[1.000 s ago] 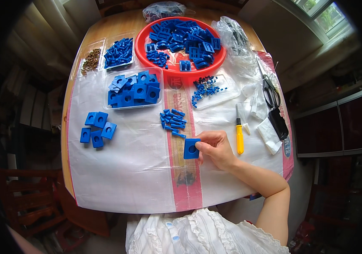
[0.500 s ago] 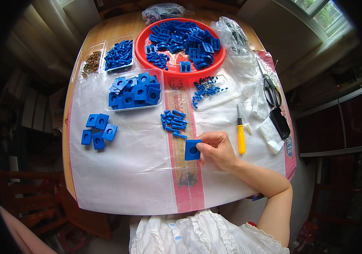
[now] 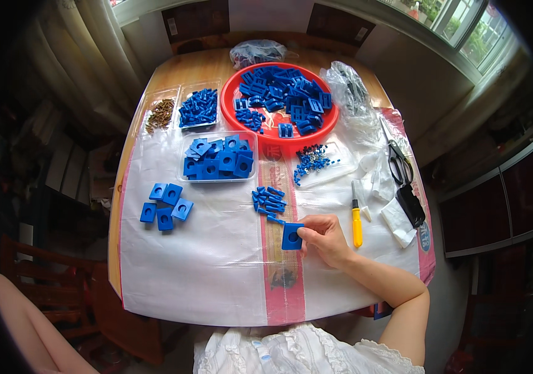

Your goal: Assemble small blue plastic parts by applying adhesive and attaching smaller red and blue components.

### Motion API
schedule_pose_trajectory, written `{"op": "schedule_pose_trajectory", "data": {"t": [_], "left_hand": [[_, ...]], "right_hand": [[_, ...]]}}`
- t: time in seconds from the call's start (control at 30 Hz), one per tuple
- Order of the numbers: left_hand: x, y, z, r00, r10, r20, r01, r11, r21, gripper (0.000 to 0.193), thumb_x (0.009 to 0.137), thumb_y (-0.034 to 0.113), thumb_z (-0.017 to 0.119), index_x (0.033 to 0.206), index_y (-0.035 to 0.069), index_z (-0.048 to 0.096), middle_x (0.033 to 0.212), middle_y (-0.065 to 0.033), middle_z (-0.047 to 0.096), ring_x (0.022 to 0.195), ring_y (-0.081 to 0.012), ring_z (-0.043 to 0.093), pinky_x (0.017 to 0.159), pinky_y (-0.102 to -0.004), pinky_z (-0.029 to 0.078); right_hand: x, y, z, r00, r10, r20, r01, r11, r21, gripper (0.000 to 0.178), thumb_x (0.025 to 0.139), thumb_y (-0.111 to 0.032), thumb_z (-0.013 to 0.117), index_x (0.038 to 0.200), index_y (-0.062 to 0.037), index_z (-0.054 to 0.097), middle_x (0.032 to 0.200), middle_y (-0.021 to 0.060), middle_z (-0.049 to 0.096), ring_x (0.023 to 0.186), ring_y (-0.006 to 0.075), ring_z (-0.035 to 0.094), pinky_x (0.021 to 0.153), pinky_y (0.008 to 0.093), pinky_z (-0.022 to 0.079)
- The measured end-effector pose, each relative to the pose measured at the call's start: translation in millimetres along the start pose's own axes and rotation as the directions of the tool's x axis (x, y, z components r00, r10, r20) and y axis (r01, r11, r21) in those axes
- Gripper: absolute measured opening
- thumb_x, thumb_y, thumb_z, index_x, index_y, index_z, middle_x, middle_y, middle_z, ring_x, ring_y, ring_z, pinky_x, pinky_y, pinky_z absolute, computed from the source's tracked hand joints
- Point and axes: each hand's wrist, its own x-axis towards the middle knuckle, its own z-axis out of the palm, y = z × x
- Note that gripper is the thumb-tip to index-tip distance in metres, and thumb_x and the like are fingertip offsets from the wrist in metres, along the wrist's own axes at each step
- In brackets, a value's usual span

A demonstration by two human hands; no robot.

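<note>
My right hand (image 3: 324, 239) pinches a blue square plate (image 3: 292, 237) with a round hole, its thumb on the plate's right side. Just beyond it lies a small heap of blue tapered plastic pegs (image 3: 269, 199). A loose group of similar blue square plates (image 3: 165, 219) rests on the left of the table. More such plates fill a clear plastic tub (image 3: 187, 175) farther back. Of my left arm (image 3: 26, 327) only a bent part shows at the lower left; the left hand is out of sight.
A red basin (image 3: 226, 124) of blue parts stands at the back, beside trays of blue pegs (image 3: 199, 107) and brown screws (image 3: 161, 116). Small blue and metal bits (image 3: 311, 163) lie right of centre. A yellow-handled screwdriver (image 3: 357, 227), scissors (image 3: 398, 163) and plastic bags (image 3: 349, 93) are on the right.
The view has tilted up, so the table sits lower in the picture. More of my left arm shows. My right hand keeps the same hold on the plate.
</note>
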Motion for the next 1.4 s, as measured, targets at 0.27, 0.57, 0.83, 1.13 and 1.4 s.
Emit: {"op": "schedule_pose_trajectory", "data": {"t": [0.27, 0.57, 0.83, 1.13, 1.4], "left_hand": [[-9.8, 91.7, -6.6, 0.958, 0.286, 0.006, -0.275, 0.929, -0.247, 0.026, 0.097, 0.024, 0.04, 0.087, 0.005, 0.054, 0.061, -0.003, 0.048, 0.06, -0.014, 0.05, 0.061, -0.0312, 0.044], [-51.2, 211.1, -8.8, 0.798, 0.602, 0.008, -0.504, 0.675, -0.539, 0.027, 0.098, 0.026, 0.04, 0.089, 0.005, 0.055, 0.061, -0.0031, 0.048, 0.061, -0.0142, 0.05, 0.062, -0.0316, 0.045], [-111.2, 247.9, -40.8, 0.621, 0.769, -0.152, -0.506, 0.245, -0.827, 0.029, 0.098, 0.027, 0.039, 0.09, 0.006, 0.055, 0.061, -0.0032, 0.048, 0.061, -0.0144, 0.051, 0.062, -0.0319, 0.045], [-4.8, 109.9, -29.3, 0.985, 0.004, 0.172, 0.103, 0.789, -0.606, 0.026, 0.096, 0.022, 0.048, 0.116, 0.006, 0.05, 0.095, -0.0062, 0.057, 0.094, -0.0172, 0.057, 0.088, -0.0337, 0.046], [-18.0, 176.0, -33.7, 0.37, 0.269, 0.889, -0.245, 0.952, -0.186, 0.015, 0.095, 0.007, 0.052, 0.099, -0.005, 0.061, 0.092, -0.0105, 0.064, 0.081, -0.0164, 0.061, 0.069, -0.0286, 0.048]], "right_hand": [[-0.6, -1.2, 2.8, 1.0, -0.007, 0.004, 0.007, 0.999, -0.037, 0.015, 0.09, -0.009, 0.061, 0.093, 0.0046, 0.068, 0.078, 0.0072, 0.066, 0.058, 0.0082, 0.059, 0.054, 0.0228, 0.049], [0.2, 1.8, 4.8, 1.0, -0.027, 0.011, 0.027, 0.999, -0.034, 0.016, 0.09, -0.009, 0.061, 0.094, 0.0048, 0.067, 0.078, 0.0072, 0.066, 0.057, 0.0092, 0.059, 0.053, 0.023, 0.049], [0.0, -0.9, 4.6, 1.0, -0.013, 0.007, 0.013, 0.999, -0.047, 0.015, 0.089, -0.007, 0.062, 0.094, 0.005, 0.068, 0.078, 0.0064, 0.066, 0.058, 0.009, 0.059, 0.054, 0.0228, 0.049], [1.0, -0.4, 9.8, 1.0, -0.001, 0.023, 0.002, 0.999, -0.042, 0.013, 0.088, -0.004, 0.062, 0.096, 0.0044, 0.068, 0.08, 0.006, 0.067, 0.06, 0.0074, 0.059, 0.055, 0.0211, 0.048], [-3.9, 2.8, -2.7, 1.0, 0.016, -0.023, -0.017, 0.999, -0.044, 0.012, 0.088, -0.002, 0.06, 0.094, 0.006, 0.067, 0.08, 0.01, 0.067, 0.057, 0.0112, 0.061, 0.053, 0.0251, 0.052]]}}
